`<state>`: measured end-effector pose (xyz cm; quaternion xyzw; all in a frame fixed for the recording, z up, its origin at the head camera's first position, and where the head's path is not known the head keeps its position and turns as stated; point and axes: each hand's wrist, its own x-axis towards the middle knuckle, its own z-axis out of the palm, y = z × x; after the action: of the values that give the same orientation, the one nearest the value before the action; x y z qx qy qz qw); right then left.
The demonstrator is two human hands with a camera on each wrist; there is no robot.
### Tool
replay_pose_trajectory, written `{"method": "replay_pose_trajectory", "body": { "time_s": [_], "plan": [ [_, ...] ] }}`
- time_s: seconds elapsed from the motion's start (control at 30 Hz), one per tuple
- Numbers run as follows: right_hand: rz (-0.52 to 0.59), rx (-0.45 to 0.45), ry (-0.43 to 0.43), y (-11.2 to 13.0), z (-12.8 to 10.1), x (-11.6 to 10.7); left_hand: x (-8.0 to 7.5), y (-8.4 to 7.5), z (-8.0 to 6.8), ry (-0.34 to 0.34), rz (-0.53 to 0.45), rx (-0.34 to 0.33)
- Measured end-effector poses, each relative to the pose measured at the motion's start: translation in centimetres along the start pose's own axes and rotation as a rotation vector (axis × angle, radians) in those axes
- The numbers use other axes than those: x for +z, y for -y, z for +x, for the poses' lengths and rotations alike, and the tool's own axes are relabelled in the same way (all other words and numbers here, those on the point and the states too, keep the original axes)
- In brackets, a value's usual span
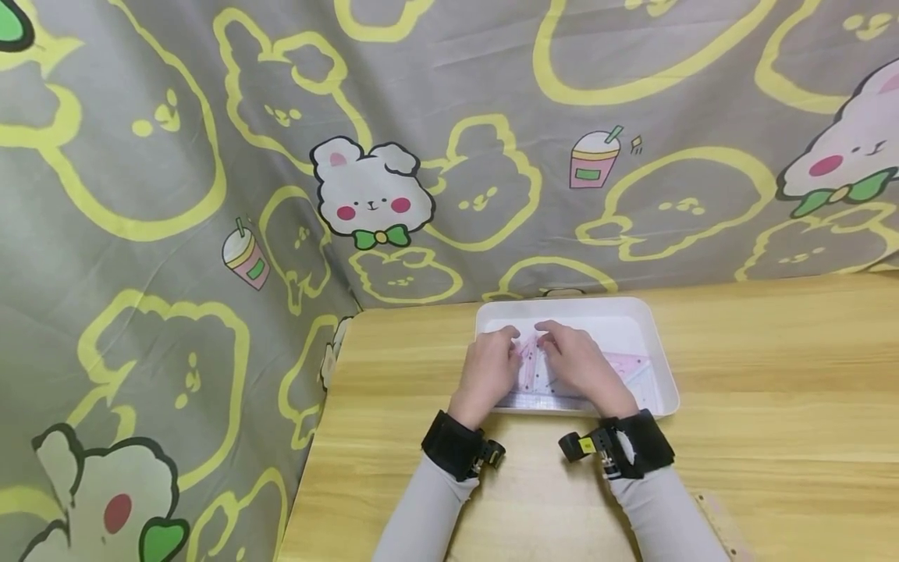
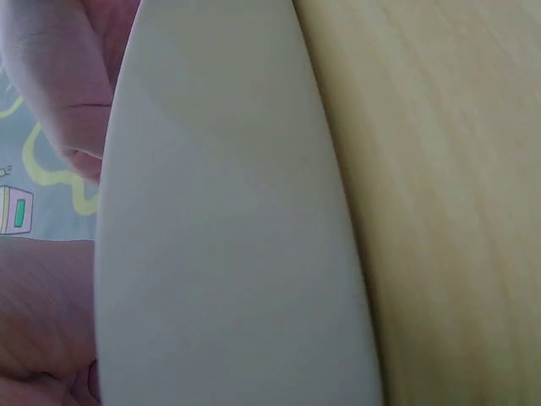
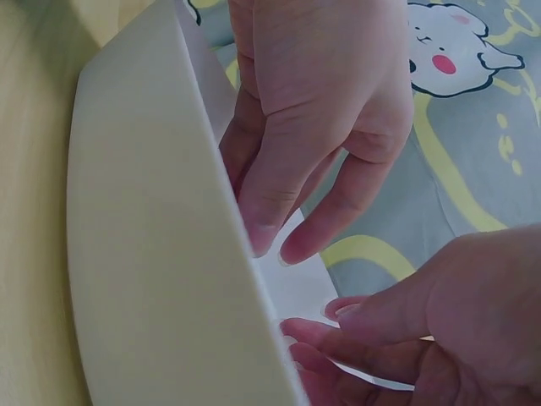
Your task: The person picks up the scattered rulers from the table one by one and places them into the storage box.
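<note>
A white tray (image 1: 653,343) sits on the wooden table (image 1: 772,375) and holds transparent pink rulers and a pink set square (image 1: 531,373). Both hands reach into it side by side. My left hand (image 1: 489,368) hangs its fingers (image 3: 287,178) loosely down onto the rulers, just inside the tray wall (image 3: 152,254). My right hand (image 1: 577,364) lies over the set square with thumb and fingertips (image 3: 317,328) drawn together in a pinch at its edge. In the left wrist view, the tray's wall (image 2: 228,237) fills the frame, with fingers (image 2: 72,93) beyond it.
A grey cloth (image 1: 211,195) with yellow bear outlines and cartoon rabbits hangs behind the table and drapes past its left edge. A pale ruler (image 1: 725,531) lies on the table at the bottom right. Black straps with cameras sit on both wrists.
</note>
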<state>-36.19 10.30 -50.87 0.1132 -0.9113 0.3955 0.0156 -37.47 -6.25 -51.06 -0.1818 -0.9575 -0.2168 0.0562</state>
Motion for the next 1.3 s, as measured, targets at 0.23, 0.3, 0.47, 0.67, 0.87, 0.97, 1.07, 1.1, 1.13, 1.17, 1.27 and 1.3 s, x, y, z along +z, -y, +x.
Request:
{"method": "replay_pose_trajectory", "body": {
  "time_s": [0.23,0.3,0.47,0.67,0.87,0.97,1.07,1.1,1.13,1.17,1.27,1.3],
  "plan": [
    [-0.005,-0.055,-0.027,1.3,-0.3,-0.7,-2.2,-0.1,-0.5,-0.036,-0.061,0.009],
    [0.001,-0.065,-0.022,2.0,-0.7,-1.0,-3.1,-0.2,-1.0,-0.045,-0.091,0.012],
    [0.023,-0.133,0.001,4.8,-2.8,-2.0,-6.3,-1.1,-3.9,-0.034,-0.216,0.025],
    [0.03,-0.228,0.035,7.3,-5.8,-1.5,-9.2,-0.7,-7.6,0.008,-0.223,0.072],
    [0.026,-0.233,0.098,9.1,-8.3,1.6,-11.0,0.9,-11.0,0.02,-0.178,0.118],
    [0.04,-0.216,0.149,9.9,-10.0,3.6,-11.1,1.9,-12.9,0.073,-0.138,0.124],
    [0.029,-0.232,0.19,10.6,-11.7,5.2,-10.8,3.0,-15.2,0.173,-0.103,0.094],
    [0.021,-0.245,0.2,10.7,-12.2,5.7,-10.7,3.4,-16.0,0.215,-0.09,0.079],
    [0.009,-0.253,0.21,10.9,-12.8,6.1,-10.5,3.8,-16.8,0.255,-0.079,0.062],
    [-0.003,-0.258,0.219,11.0,-13.2,6.4,-10.4,4.2,-17.6,0.295,-0.076,0.046],
    [-0.048,-0.258,0.24,11.1,-14.3,7.2,-9.9,5.0,-19.6,0.387,-0.058,0.019],
    [-0.065,-0.252,0.244,11.1,-14.7,7.4,-9.7,5.2,-20.1,0.406,-0.056,0.017]
  ]
}}
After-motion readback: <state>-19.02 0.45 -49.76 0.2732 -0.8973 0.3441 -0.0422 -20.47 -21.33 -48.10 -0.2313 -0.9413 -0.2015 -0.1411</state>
